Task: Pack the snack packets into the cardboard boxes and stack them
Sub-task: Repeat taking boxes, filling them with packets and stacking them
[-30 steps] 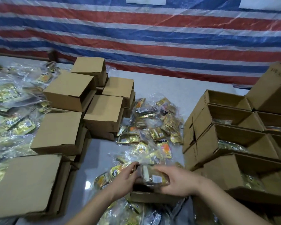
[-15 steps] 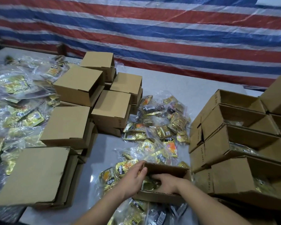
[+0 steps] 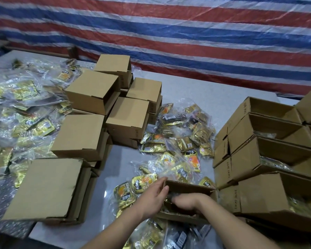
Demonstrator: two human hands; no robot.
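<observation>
Change: since half a second ago the right hand (image 3: 186,201) has pushed deeper into the open box (image 3: 188,188), and the left hand (image 3: 155,193) has stayed at the box's left wall.
Left hand: fingers fairly straight, laid against the outer left edge of the box.
Right hand: inside the box, fingers hidden; whether it holds a packet cannot be told.
Open box: on the table (image 3: 196,94), at the near edge of the loose snack packets (image 3: 180,135).
Closed boxes (image 3: 127,115): stacked to the left.
Filled open boxes (image 3: 269,151): in a row at the right, packets inside.
More packets (image 3: 25,108): heaped far left.
Backdrop: striped tarp (image 3: 169,29).
</observation>
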